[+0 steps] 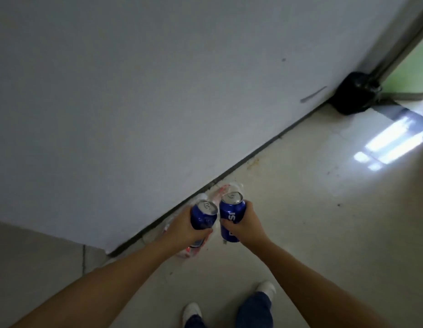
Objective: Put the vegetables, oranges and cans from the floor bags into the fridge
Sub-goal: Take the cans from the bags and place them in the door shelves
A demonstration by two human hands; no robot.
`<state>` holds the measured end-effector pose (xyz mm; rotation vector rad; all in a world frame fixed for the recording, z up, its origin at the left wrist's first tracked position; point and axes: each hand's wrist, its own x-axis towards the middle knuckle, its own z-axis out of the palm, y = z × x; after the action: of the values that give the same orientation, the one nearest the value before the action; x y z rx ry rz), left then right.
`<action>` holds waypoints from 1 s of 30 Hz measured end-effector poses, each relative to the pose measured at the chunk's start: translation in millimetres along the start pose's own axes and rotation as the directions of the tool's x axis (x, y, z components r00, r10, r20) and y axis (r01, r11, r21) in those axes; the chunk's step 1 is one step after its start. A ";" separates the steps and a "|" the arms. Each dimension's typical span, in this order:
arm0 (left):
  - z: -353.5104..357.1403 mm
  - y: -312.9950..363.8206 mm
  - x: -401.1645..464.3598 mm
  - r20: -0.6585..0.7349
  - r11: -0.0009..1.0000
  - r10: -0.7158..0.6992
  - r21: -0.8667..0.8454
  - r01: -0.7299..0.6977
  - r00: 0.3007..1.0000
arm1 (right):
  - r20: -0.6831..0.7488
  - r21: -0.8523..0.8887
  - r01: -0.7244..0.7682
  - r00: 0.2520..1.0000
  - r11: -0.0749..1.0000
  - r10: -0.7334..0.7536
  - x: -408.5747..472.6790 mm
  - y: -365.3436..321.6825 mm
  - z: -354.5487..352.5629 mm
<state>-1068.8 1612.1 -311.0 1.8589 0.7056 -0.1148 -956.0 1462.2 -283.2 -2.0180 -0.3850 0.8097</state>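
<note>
The pale grey wall filled the view from nine to one o'clock, meeting the glossy cream tiled floor along a dark seam. A black plastic sack sat at two o'clock by the doorway. At centre, a crumpled clear plastic bag with red print lay against the wall. Above it the left hand had its grip wrapped round one blue aluminium drink can, and the right hand had its grip curled round a second blue can, both upright and close together. This looked like the can-carrying step; the fridge was out of view, so next came turning to find it.
</note>
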 end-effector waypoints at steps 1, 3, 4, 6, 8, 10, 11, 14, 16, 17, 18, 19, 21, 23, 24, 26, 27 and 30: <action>4.9 10.5 -2.5 0.033 0.999 0.031 0.034 -0.033 0.999 | -0.041 0.030 -0.012 0.999 0.999 0.013 -15.9 3.3 -9.6; 21.3 33.1 -8.3 0.100 0.993 0.085 0.075 -0.093 0.991 | -0.122 0.057 -0.028 0.992 0.998 0.035 -48.3 13.8 -30.7; 33.0 46.0 -11.6 0.139 0.988 0.126 0.073 -0.137 0.982 | -0.164 0.067 -0.035 0.985 0.997 0.046 -64.3 19.9 -42.8; 61.7 72.9 -20.8 0.223 0.981 0.165 0.065 -0.183 0.961 | -0.249 0.092 -0.057 0.965 0.994 0.078 -96.8 35.3 -68.8; 96.2 96.6 -30.7 0.263 0.968 0.205 0.087 -0.235 0.943 | -0.333 0.119 -0.076 0.936 0.990 0.112 -131.0 52.8 -95.3; 136.6 119.3 -43.1 0.310 0.945 0.249 0.129 -0.300 0.918 | -0.418 0.145 -0.088 0.897 0.986 0.142 -168.1 71.8 -122.2; 159.0 131.2 -51.2 0.342 0.934 0.261 0.148 -0.326 0.903 | -0.459 0.163 -0.092 0.874 0.982 0.158 -187.6 82.3 -135.8; 232.5 165.3 -84.8 0.418 0.910 0.288 0.160 -0.382 0.862 | -0.566 0.223 -0.098 0.797 0.970 0.211 -251.0 119.6 -175.7; 284.6 182.9 -115.9 0.460 0.899 0.309 0.145 -0.414 0.832 | -0.629 0.261 -0.093 0.739 0.961 0.242 -299.6 151.1 -199.5; 311.3 189.8 -133.6 0.480 0.896 0.315 0.135 -0.424 0.819 | -0.654 0.281 -0.091 0.710 0.955 0.261 -326.5 168.4 -210.9; 338.4 193.7 -151.5 0.504 0.905 0.306 0.110 -0.412 0.807 | -0.670 0.302 -0.094 0.687 0.949 0.282 -354.9 185.2 -221.9; 364.4 198.5 -171.3 0.532 0.916 0.297 0.076 -0.394 0.793 | -0.685 0.314 -0.096 0.666 0.945 0.295 -383.4 200.7 -233.3; 415.7 206.4 -208.7 0.594 0.936 0.274 0.015 -0.351 0.756 | -0.712 0.317 -0.112 0.628 0.942 0.314 -438.9 232.0 -254.9; 464.4 217.0 -242.1 0.636 0.948 0.258 -0.022 -0.317 0.728 | -0.735 0.323 -0.128 0.590 0.938 0.334 -490.4 261.0 -277.3; 487.8 223.1 -256.4 0.650 0.957 0.243 -0.039 -0.287 0.720 | -0.750 0.328 -0.131 0.566 0.935 0.343 -512.9 273.5 -289.3; 529.0 239.0 -283.1 0.674 0.968 0.216 -0.054 -0.244 0.706 | -0.779 0.352 -0.137 0.506 0.926 0.371 -551.1 295.4 -313.7; 547.9 247.8 -294.7 0.688 0.967 0.219 -0.059 -0.247 0.692 | -0.791 0.368 -0.136 0.475 0.920 0.387 -567.2 305.6 -325.5; 599.6 271.4 -318.5 0.724 0.955 0.242 -0.061 -0.290 0.646 | -0.821 0.416 -0.114 0.379 0.902 0.426 -605.1 335.9 -358.0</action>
<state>-1040.4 889.6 -202.7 1.7462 -0.1431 -0.6554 -1174.1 720.1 -189.2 -1.9234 0.7082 -0.1670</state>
